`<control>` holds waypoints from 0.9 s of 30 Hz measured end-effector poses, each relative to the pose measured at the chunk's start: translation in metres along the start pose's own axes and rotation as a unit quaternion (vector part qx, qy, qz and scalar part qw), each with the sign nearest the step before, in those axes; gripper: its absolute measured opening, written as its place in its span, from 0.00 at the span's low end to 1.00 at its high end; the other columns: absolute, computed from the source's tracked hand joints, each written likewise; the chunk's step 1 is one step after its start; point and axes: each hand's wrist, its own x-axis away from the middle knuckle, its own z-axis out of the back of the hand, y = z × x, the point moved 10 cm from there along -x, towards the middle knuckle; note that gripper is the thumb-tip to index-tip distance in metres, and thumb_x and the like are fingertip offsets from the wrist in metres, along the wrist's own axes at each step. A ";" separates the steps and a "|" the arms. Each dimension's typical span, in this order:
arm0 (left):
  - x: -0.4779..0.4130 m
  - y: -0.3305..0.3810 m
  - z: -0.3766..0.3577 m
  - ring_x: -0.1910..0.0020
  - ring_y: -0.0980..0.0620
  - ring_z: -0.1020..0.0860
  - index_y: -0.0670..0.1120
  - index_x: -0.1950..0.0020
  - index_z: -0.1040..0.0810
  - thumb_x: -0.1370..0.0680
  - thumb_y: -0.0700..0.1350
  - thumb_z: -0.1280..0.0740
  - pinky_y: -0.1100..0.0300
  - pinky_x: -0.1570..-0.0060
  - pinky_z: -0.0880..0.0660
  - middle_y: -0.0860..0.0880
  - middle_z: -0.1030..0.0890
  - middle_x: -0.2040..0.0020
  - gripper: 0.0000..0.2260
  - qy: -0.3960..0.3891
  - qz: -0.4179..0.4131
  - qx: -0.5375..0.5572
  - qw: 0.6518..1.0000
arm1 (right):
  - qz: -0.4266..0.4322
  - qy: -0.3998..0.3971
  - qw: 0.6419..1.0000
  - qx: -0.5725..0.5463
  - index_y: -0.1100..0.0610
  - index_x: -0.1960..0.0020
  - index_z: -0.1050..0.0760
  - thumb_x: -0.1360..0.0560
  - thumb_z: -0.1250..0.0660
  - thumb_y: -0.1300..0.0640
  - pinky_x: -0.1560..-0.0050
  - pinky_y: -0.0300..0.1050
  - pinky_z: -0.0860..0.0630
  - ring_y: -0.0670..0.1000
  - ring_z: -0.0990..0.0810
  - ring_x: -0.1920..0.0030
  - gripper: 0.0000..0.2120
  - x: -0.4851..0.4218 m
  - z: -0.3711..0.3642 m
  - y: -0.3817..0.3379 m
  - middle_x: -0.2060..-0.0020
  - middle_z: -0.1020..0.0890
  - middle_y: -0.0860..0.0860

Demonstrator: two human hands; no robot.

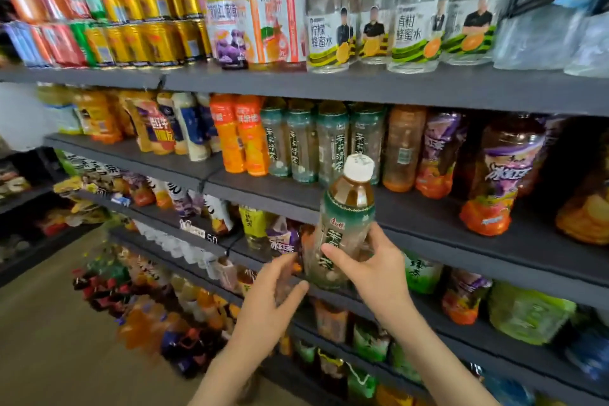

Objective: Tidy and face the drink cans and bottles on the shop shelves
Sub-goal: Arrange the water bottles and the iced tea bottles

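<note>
Your right hand curls round the tea bottle, which stands upright with its cap at 12 o'clock. At 8 o'clock your left hand has loosely spread fingers, seemingly holding nothing.

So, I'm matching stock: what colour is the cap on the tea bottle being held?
White: the round cap of the green-labelled plastic tea bottle, head view.

I see my right hand gripping the white-capped tea bottle; my left hand, fingers spread, is at its seven o'clock.
</note>
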 end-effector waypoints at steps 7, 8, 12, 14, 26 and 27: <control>-0.090 -0.005 0.033 0.40 0.62 0.29 0.67 0.41 0.36 0.21 0.48 0.37 0.73 0.43 0.34 0.59 0.29 0.41 0.16 -0.049 -0.114 -0.051 0.991 | -0.015 0.184 0.983 -0.011 0.51 0.42 0.25 0.32 0.24 0.51 0.49 0.43 0.23 0.42 0.20 0.51 0.21 -0.039 -0.007 -0.002 0.53 0.17 0.43; -0.097 -0.004 0.037 0.42 0.62 0.30 0.64 0.40 0.34 0.21 0.47 0.37 0.77 0.46 0.36 0.59 0.29 0.43 0.15 -0.052 -0.128 -0.053 0.989 | -0.015 0.201 0.980 -0.010 0.51 0.42 0.25 0.32 0.25 0.51 0.50 0.44 0.23 0.43 0.20 0.52 0.20 -0.043 -0.007 -0.003 0.54 0.17 0.44; -0.129 -0.008 0.043 0.46 0.61 0.29 0.55 0.34 0.30 0.20 0.47 0.38 0.80 0.52 0.38 0.56 0.29 0.41 0.15 -0.061 -0.156 -0.062 0.984 | -0.009 0.251 0.968 0.016 0.52 0.41 0.25 0.31 0.26 0.49 0.51 0.39 0.25 0.43 0.20 0.50 0.21 -0.065 -0.007 -0.005 0.52 0.18 0.43; -0.142 -0.012 0.048 0.52 0.58 0.26 0.54 0.34 0.29 0.20 0.47 0.37 0.74 0.54 0.35 0.55 0.28 0.39 0.15 -0.052 -0.166 -0.059 0.983 | -0.008 0.266 0.963 0.043 0.53 0.40 0.26 0.31 0.26 0.48 0.51 0.38 0.26 0.44 0.20 0.50 0.23 -0.080 -0.004 -0.004 0.51 0.18 0.45; -0.193 0.041 0.022 0.31 0.49 0.35 0.51 0.26 0.38 0.20 0.44 0.39 0.53 0.37 0.30 0.48 0.35 0.29 0.22 -0.036 -0.267 -0.066 0.961 | -0.052 0.192 0.966 0.165 0.53 0.29 0.35 0.28 0.28 0.47 0.46 0.38 0.30 0.46 0.24 0.44 0.32 -0.141 0.006 0.009 0.43 0.21 0.47; -0.194 0.049 0.014 0.31 0.49 0.35 0.51 0.26 0.38 0.20 0.44 0.39 0.52 0.37 0.30 0.47 0.36 0.29 0.22 -0.042 -0.275 -0.073 0.958 | -0.051 0.183 0.967 0.168 0.53 0.28 0.36 0.28 0.29 0.47 0.45 0.38 0.29 0.45 0.25 0.44 0.32 -0.141 0.006 0.011 0.43 0.22 0.45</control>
